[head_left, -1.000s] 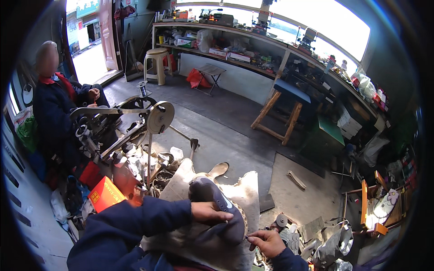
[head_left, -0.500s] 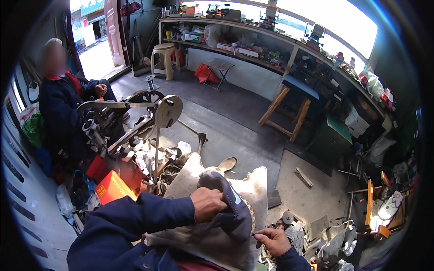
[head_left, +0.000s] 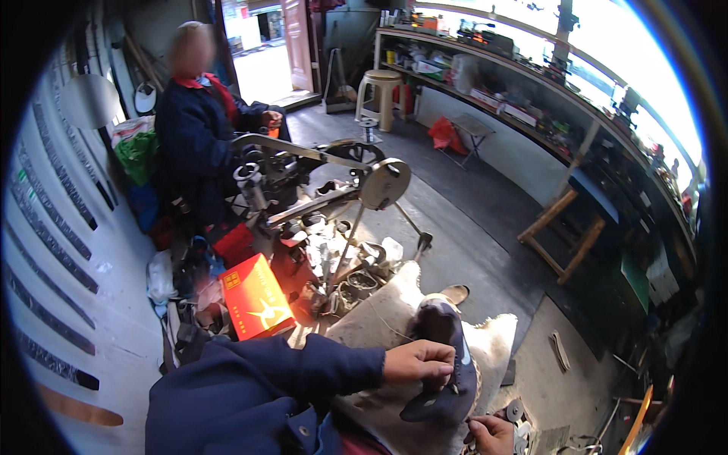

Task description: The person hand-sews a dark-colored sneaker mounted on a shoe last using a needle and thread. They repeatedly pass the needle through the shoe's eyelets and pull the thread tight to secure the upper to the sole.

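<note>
A dark shoe [head_left: 447, 334] with a pale curved side mark and a light sole edge lies on the worn pale apron [head_left: 364, 326] across my lap. My left hand [head_left: 421, 362] is closed over the near side of the shoe, fingertips pinched together. What it pinches, if anything, is too small to name. A thin pale thread [head_left: 388, 322] curves over the apron toward the shoe. At the shoe's near right end, my right hand [head_left: 493, 434] is also closed, thumb and finger pressed on something small and dark by the sole edge.
Left of my lap are a red box [head_left: 256, 297] and a heap of shoes and scraps. A hand-cranked machine with a wheel [head_left: 385, 184] stands ahead, a seated person [head_left: 199, 136] behind it. A wooden-legged stool [head_left: 565, 231] and a long shelf [head_left: 485, 76] line the right.
The view has swung left, so the scene sits further right. My left hand has shifted from gripping the shoe's upper to a pinch over its side. My right hand stays by the sole edge.
</note>
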A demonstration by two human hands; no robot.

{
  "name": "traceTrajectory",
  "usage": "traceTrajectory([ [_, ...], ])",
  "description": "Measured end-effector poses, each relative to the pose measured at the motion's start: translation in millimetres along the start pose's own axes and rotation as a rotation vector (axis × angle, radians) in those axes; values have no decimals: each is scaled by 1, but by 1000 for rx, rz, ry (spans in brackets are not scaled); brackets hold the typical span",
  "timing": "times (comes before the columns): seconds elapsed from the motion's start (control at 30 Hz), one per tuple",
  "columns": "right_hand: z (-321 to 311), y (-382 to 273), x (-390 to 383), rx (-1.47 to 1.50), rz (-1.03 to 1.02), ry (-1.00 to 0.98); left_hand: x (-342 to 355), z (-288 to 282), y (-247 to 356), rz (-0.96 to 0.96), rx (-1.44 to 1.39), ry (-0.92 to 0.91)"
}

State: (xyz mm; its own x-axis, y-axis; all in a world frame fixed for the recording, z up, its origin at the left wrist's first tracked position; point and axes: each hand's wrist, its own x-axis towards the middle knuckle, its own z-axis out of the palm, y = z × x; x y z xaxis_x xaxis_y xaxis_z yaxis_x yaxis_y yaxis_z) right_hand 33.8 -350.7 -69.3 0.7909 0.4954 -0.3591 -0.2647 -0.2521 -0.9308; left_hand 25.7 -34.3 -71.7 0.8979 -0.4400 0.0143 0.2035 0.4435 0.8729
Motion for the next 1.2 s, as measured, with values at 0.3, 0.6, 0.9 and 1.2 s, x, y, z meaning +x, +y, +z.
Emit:
traceTrajectory([
  [0.3, -7, 7, 3, -44, -9, -53, 25, -19, 11, -461, 600, -187],
  [0.6, -8, -6, 4, -121, -17, -72, 51, 5, -17, -422, 271, -227],
  [0.9, 1, 12, 10, 89, -14, 30, 39, 7, 2, -500, 243, -219],
  [1.2, 25, 10, -9, -139, -124, 139, 51, 4, -25, -139, 571, -197],
])
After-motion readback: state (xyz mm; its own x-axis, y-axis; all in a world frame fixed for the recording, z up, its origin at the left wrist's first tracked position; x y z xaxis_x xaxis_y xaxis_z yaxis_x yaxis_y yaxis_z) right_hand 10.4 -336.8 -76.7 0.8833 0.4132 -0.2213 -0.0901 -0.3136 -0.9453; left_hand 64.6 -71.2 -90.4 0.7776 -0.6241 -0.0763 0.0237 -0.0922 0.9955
